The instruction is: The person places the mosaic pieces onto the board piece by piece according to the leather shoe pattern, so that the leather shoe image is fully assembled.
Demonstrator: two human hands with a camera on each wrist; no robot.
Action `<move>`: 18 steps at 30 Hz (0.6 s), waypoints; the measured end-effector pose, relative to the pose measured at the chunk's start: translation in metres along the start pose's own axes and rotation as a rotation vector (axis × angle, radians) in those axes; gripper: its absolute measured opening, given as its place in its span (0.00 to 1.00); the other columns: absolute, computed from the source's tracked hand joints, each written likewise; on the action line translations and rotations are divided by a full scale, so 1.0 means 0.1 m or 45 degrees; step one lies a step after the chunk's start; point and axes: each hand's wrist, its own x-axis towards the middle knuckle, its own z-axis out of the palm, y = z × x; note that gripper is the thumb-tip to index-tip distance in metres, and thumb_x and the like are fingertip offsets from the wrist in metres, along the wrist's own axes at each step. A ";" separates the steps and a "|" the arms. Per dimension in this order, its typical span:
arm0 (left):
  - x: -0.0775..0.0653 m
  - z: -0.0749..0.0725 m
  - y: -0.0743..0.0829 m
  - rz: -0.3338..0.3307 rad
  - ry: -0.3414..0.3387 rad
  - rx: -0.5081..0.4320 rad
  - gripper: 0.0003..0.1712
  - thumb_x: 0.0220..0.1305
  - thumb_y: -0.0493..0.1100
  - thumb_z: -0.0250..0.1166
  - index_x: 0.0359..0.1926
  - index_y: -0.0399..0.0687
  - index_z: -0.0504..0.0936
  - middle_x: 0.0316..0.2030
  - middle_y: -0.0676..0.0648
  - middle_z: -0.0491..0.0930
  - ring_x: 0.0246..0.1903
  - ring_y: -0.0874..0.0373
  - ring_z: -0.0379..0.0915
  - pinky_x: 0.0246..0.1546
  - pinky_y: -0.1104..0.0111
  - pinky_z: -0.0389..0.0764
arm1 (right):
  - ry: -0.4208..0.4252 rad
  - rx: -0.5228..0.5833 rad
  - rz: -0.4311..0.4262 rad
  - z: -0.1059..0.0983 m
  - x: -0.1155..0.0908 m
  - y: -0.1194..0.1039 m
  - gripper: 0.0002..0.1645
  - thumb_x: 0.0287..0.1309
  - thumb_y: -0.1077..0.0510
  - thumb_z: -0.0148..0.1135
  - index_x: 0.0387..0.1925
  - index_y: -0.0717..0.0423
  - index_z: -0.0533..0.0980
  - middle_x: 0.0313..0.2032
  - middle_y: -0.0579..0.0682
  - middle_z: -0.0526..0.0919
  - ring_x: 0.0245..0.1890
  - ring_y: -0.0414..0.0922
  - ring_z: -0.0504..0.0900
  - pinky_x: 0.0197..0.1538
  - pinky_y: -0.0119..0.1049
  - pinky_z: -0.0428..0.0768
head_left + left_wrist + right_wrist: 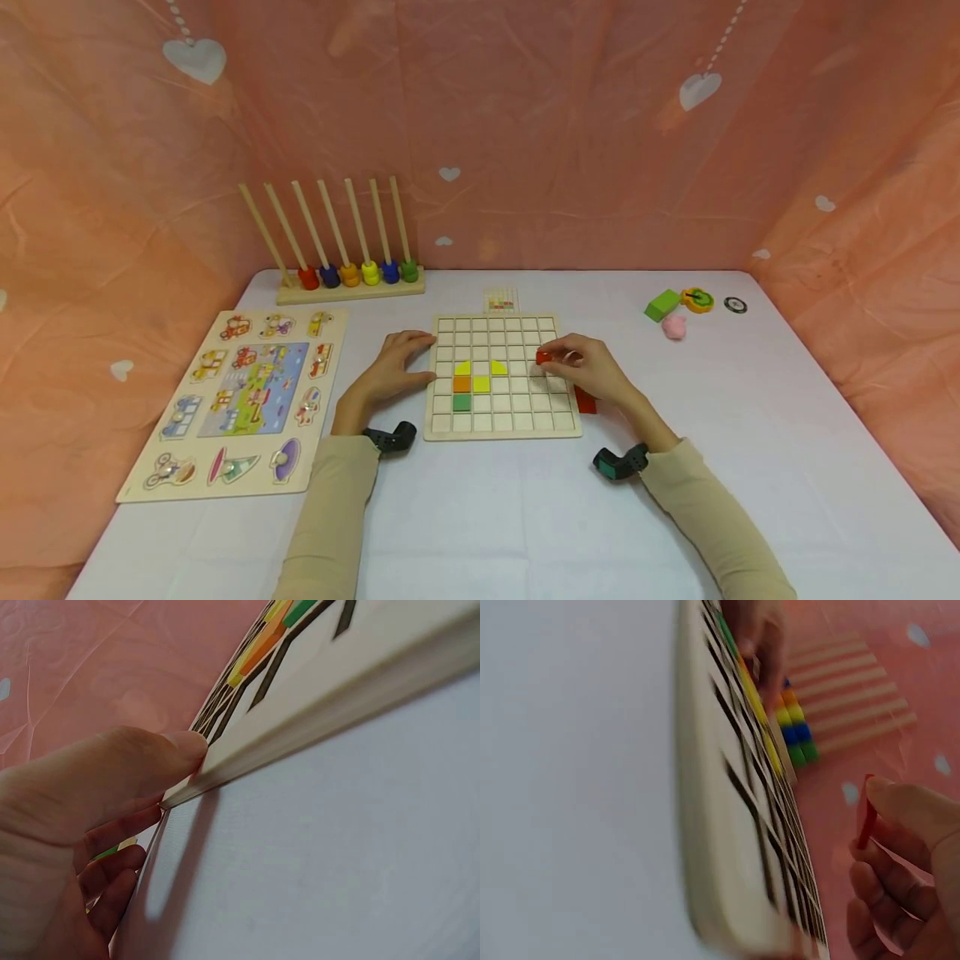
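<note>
A wooden grid board (504, 422) lies in front of me with several tiles in its squares: an orange tile (462, 384), a green tile (462, 402), a yellow square (482, 384) and two yellow cut-corner tiles. At the board's left edge rests my left hand (392, 367), thumb tip on the rim in the left wrist view. My right hand (592, 367) pinches a thin red tile (868, 814) between thumb and fingertips above the board's right side. Partly under that hand, more red pieces (587, 402) lie beside the board's right edge.
A small pattern card (501, 300) touches the board's far side. Left stands a peg rack (352, 292) with coloured beads; nearer lies a picture puzzle (247, 487). At the far right are a green block (663, 305), a pink piece (674, 327), a round toy (697, 300) and a black ring (736, 305).
</note>
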 end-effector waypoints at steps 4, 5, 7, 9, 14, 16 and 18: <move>0.00 0.00 0.00 0.016 0.003 0.015 0.36 0.52 0.42 0.69 0.62 0.40 0.69 0.62 0.41 0.63 0.64 0.45 0.48 0.65 0.49 0.50 | -0.011 -0.051 -0.169 0.25 0.03 -0.12 0.15 0.48 0.60 0.70 0.40 0.58 0.81 0.35 0.48 0.82 0.33 0.42 0.77 0.36 0.33 0.78; 0.00 0.00 0.00 0.024 0.004 0.021 0.36 0.53 0.42 0.69 0.62 0.39 0.69 0.62 0.40 0.63 0.64 0.45 0.48 0.65 0.49 0.50 | -0.016 -0.056 -0.194 0.31 0.04 -0.14 0.14 0.48 0.60 0.70 0.39 0.58 0.81 0.35 0.47 0.82 0.33 0.42 0.76 0.36 0.33 0.78; 0.01 0.00 0.00 0.029 0.005 0.027 0.36 0.52 0.42 0.69 0.62 0.39 0.69 0.62 0.40 0.63 0.64 0.45 0.48 0.65 0.49 0.50 | -0.032 -0.074 -0.222 0.43 0.04 -0.17 0.14 0.48 0.58 0.71 0.38 0.55 0.81 0.35 0.44 0.82 0.33 0.40 0.76 0.36 0.31 0.77; 0.01 -0.01 -0.01 0.037 0.006 0.033 0.36 0.53 0.42 0.69 0.62 0.39 0.69 0.62 0.40 0.63 0.64 0.44 0.48 0.65 0.49 0.50 | -0.045 -0.078 -0.253 0.53 0.04 -0.20 0.13 0.47 0.56 0.71 0.37 0.54 0.81 0.34 0.43 0.81 0.33 0.39 0.76 0.36 0.30 0.76; 0.01 -0.01 0.00 0.038 0.003 0.032 0.36 0.53 0.42 0.68 0.63 0.39 0.68 0.62 0.40 0.62 0.64 0.44 0.47 0.65 0.49 0.50 | -0.064 -0.091 -0.335 0.70 0.03 -0.23 0.11 0.46 0.56 0.72 0.34 0.53 0.81 0.33 0.41 0.81 0.36 0.37 0.75 0.39 0.30 0.76; 0.01 0.00 -0.01 0.030 0.002 0.029 0.36 0.53 0.42 0.69 0.63 0.40 0.68 0.62 0.40 0.62 0.64 0.45 0.47 0.65 0.49 0.49 | -0.071 -0.111 -0.368 0.74 0.03 -0.24 0.10 0.46 0.56 0.72 0.33 0.53 0.82 0.33 0.41 0.82 0.37 0.38 0.76 0.42 0.31 0.76; 0.01 0.00 -0.01 0.024 0.001 0.031 0.36 0.53 0.43 0.69 0.63 0.40 0.68 0.63 0.41 0.62 0.65 0.45 0.47 0.65 0.49 0.49 | -0.074 -0.138 -0.390 0.76 0.02 -0.24 0.09 0.46 0.56 0.72 0.31 0.53 0.83 0.32 0.41 0.83 0.38 0.39 0.76 0.43 0.32 0.76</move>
